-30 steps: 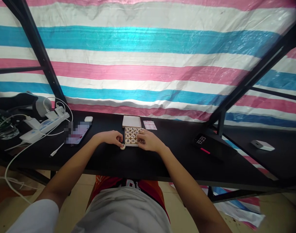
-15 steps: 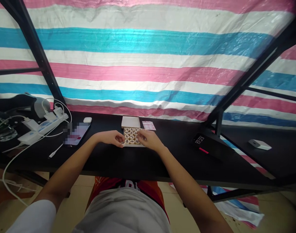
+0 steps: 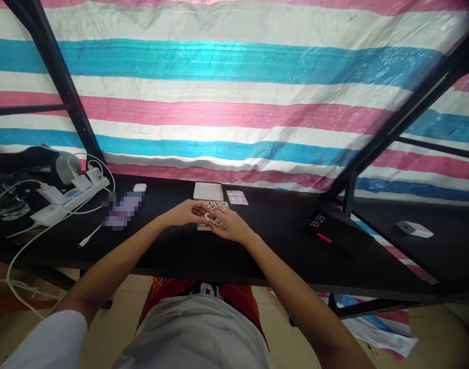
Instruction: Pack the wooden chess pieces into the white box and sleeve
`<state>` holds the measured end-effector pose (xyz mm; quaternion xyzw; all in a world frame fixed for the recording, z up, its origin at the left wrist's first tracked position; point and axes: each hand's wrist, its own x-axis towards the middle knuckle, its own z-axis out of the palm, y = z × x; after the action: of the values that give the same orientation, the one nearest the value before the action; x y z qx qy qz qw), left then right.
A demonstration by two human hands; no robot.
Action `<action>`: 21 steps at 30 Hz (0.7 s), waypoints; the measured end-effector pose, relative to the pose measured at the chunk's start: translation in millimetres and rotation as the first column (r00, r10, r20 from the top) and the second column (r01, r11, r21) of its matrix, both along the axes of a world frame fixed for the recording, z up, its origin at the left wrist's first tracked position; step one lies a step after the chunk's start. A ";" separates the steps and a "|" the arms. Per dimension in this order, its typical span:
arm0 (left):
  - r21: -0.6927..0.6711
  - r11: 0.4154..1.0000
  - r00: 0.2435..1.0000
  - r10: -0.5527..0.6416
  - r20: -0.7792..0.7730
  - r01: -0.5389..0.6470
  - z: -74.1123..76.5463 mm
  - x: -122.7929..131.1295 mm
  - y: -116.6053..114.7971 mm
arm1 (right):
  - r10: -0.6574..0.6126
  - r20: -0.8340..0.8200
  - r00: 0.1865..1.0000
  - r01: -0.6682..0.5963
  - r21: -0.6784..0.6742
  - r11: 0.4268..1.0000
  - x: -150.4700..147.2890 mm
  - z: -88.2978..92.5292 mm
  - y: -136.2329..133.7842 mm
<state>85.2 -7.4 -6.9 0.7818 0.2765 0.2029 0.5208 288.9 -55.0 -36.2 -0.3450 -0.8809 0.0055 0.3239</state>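
Note:
A small shallow box (image 3: 204, 228) on the black table holds rows of round, pale Chinese chess pieces (image 3: 210, 204) with dark characters. Over the box's left side, my left hand (image 3: 186, 213) has its fingers curled, the tips closed at a chess piece (image 3: 207, 216). My right hand (image 3: 232, 224) reaches in from the right, its thumb and fingers bent around another chess piece (image 3: 218, 222). A ring shows on one right finger. The two hands nearly meet and cover much of the box. Behind them lies the open box lid (image 3: 208, 191).
A printed paper slip (image 3: 237, 197) lies right of the lid. On the left are a blurred phone (image 3: 123, 210), a white earbud case (image 3: 140, 188) and a power strip (image 3: 70, 202) with cables. A dark phone (image 3: 326, 233) rests at right, near a white adapter (image 3: 414, 229).
My left hand has moved right, from the box's left edge to over the pieces. My right hand has shifted slightly down, and a piece now shows at its fingers.

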 end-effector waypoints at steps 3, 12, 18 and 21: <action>0.038 0.999 1.000 -0.003 -0.006 0.003 -4.6 3.5 -0.9 | -0.031 -0.045 0.999 0.029 -0.053 0.998 1.1 4.2 -1.2; 0.633 0.772 0.954 0.224 -0.198 -0.050 -12.1 0.1 0.5 | -0.237 0.009 0.971 0.228 -0.321 0.919 44.5 19.7 4.5; 0.620 0.783 0.938 0.170 -0.302 0.058 -21.8 -2.3 6.6 | -0.165 0.098 0.982 0.190 -0.392 0.900 46.6 16.1 6.0; 0.625 0.779 0.936 0.181 -0.302 0.051 -23.2 -3.7 8.3 | -0.132 0.120 0.984 0.165 -0.339 0.926 45.3 14.2 6.7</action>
<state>81.5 0.8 -30.0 0.9224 0.3081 0.1606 0.1684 334.2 -48.3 -22.0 -0.4625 -0.8517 0.1201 0.2153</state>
